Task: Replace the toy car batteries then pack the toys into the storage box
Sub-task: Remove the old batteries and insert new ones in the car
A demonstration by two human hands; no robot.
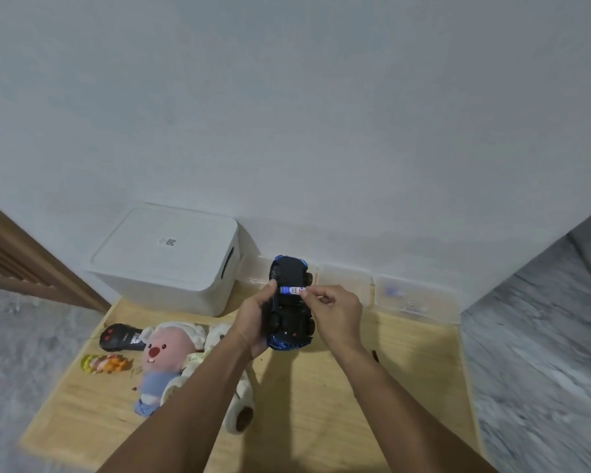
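A blue toy car (290, 302) is turned underside up above the wooden board, its black chassis and wheels facing me. My left hand (253, 319) grips it along its left side. My right hand (335, 310) pinches a blue-and-white battery (290, 290) that lies crosswise on the chassis. The white storage box (166, 257) stands closed with its lid on at the back left. A pink plush (164, 360) in a blue outfit and a white plush (234, 401) lie on the board under my left forearm.
A black remote control (120, 337) and a small yellow-orange toy (104, 364) lie at the board's left. Clear plastic trays (415, 298) line the white wall behind the car. The wooden board (338, 404) rests on grey marbled floor; a wooden frame stands far left.
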